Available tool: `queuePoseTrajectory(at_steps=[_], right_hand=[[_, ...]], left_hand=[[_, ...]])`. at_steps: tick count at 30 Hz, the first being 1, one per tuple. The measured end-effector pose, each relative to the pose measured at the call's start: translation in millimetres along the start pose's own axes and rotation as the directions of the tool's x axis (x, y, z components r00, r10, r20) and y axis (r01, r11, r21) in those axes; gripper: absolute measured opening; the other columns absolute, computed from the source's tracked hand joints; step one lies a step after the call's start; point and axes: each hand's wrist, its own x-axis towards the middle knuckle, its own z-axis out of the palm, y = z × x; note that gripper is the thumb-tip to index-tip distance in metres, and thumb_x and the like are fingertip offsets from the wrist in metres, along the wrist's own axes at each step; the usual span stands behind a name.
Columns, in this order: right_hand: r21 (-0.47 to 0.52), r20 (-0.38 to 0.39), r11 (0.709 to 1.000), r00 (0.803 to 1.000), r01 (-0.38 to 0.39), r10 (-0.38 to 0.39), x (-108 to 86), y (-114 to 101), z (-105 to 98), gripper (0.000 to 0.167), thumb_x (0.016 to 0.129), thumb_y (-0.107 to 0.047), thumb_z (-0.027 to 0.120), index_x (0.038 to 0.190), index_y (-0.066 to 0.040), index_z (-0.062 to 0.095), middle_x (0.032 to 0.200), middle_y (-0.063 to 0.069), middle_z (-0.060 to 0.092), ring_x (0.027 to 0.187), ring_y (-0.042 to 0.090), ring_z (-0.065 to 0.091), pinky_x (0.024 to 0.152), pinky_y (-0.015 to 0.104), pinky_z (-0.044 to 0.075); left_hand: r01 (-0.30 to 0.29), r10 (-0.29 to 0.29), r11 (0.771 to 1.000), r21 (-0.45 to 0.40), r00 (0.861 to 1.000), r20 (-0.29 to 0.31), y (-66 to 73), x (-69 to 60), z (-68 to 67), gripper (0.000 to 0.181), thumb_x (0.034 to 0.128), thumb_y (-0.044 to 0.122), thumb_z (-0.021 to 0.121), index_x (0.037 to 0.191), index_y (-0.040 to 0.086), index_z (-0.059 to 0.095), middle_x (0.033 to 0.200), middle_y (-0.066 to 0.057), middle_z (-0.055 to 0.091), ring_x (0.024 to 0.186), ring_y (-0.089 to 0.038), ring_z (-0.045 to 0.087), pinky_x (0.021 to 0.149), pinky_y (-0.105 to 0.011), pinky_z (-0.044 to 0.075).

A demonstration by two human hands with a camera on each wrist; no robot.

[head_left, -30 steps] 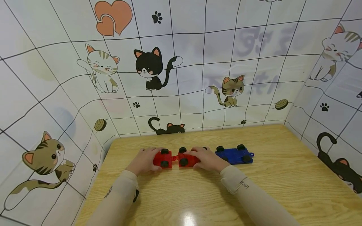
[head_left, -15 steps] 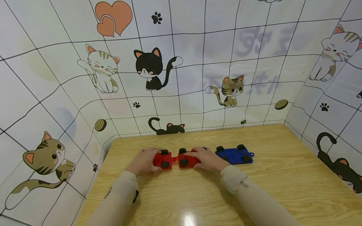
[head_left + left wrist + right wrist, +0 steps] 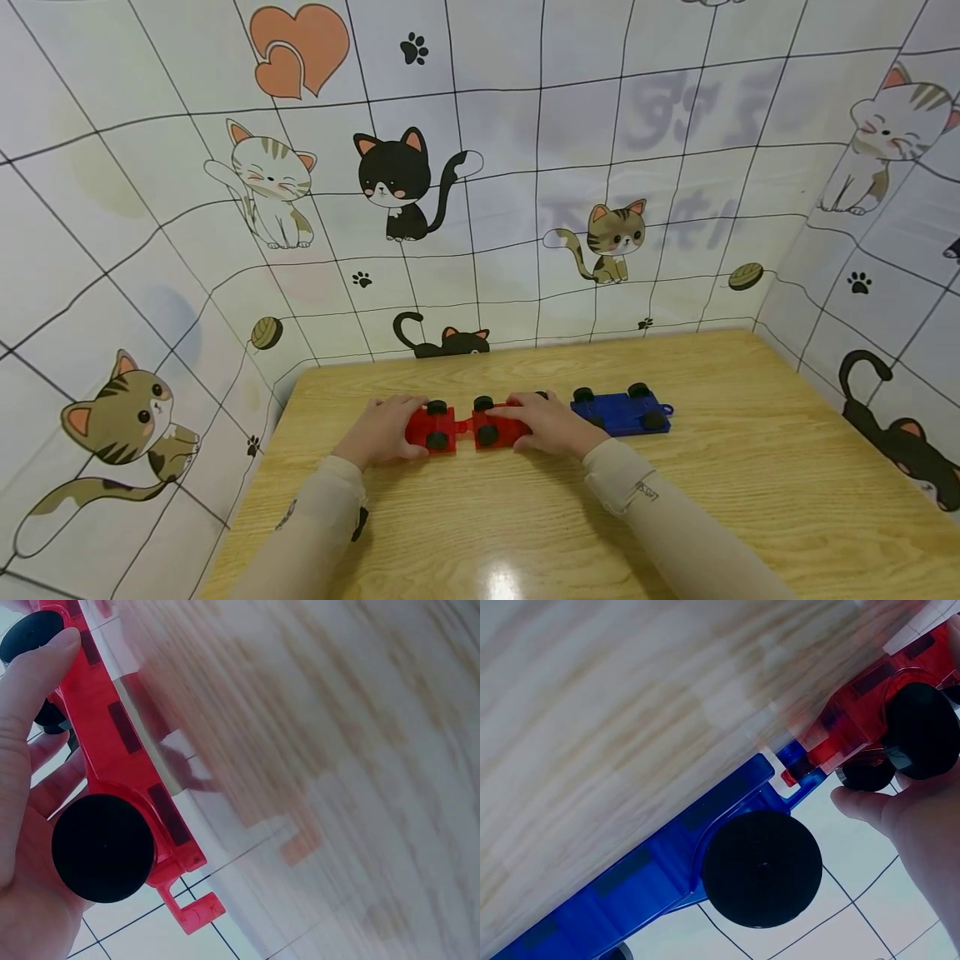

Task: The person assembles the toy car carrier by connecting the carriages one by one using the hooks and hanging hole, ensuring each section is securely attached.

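Observation:
Two red toy car chassis lie wheels up in the head view, joined by a small red link (image 3: 464, 427). My left hand (image 3: 378, 429) grips the outer end of the left red chassis (image 3: 418, 430); in the left wrist view its thumb lies along the side by a black wheel (image 3: 103, 847). A red hook (image 3: 201, 911) sticks out from that chassis's end. My right hand (image 3: 552, 425) holds the right red chassis (image 3: 508, 428) and hides part of it. Beyond this hand a blue toy chassis (image 3: 624, 414) lies wheels up; its coupling meets the red one in the right wrist view.
The wooden table (image 3: 480, 508) stands in a corner of cat-patterned walls (image 3: 510, 200). Its back edge runs close behind the toys. A loop (image 3: 669, 410) sticks out from the blue chassis's right end.
The left red chassis and the left hand have shifted very slightly toward me. The right hand and the blue chassis look unchanged.

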Motion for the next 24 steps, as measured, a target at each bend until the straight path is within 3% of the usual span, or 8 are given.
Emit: queuePoseTrajectory(at_steps=[24], right_hand=[[-0.008, 0.026, 1.0, 1.0, -0.007, 0.008, -0.9, -2.2, -1.2, 0.069, 0.091, -0.031, 0.077, 0.153, -0.034, 0.047, 0.148, 0.011, 0.05, 0.138, 0.03, 0.046, 0.109, 0.072, 0.027]], left_hand=[[-0.011, 0.011, 1.0, -0.017, 1.0, -0.01, -2.3, 1.3, 8.6, 0.085, 0.0778, 0.051, 0.084, 0.147, 0.014, 0.052, 0.142, -0.007, 0.058, 0.129, -0.027, 0.055, 0.104, -0.059, 0.038]])
